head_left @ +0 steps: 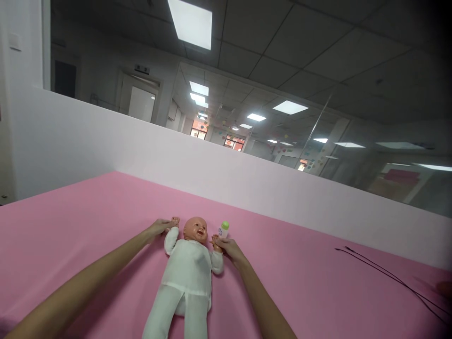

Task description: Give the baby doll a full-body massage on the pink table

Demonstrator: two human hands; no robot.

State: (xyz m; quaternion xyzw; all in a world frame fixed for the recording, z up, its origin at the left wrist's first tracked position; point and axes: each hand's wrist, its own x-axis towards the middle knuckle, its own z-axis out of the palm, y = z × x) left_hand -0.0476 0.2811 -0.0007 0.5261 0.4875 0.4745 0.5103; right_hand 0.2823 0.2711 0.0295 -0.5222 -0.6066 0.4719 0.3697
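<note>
A baby doll [189,266] in a white top and trousers lies on its back on the pink table surface [293,278], with its head toward the wall. Its arms are raised on both sides of its head. My left hand [160,227] is closed around the doll's hand at the left of the picture. On the other side, my right hand [229,248] grips the doll's other hand between thumb and fingers. Just beyond that hand stands a small white bottle [223,230] with a green cap, partly hidden at its base.
Thin black cables [391,278] lie across the right part of the surface. A low white wall [212,165] runs along the back edge, with a glass window [264,89] above it showing ceiling lights. At the far left is another white wall [26,117].
</note>
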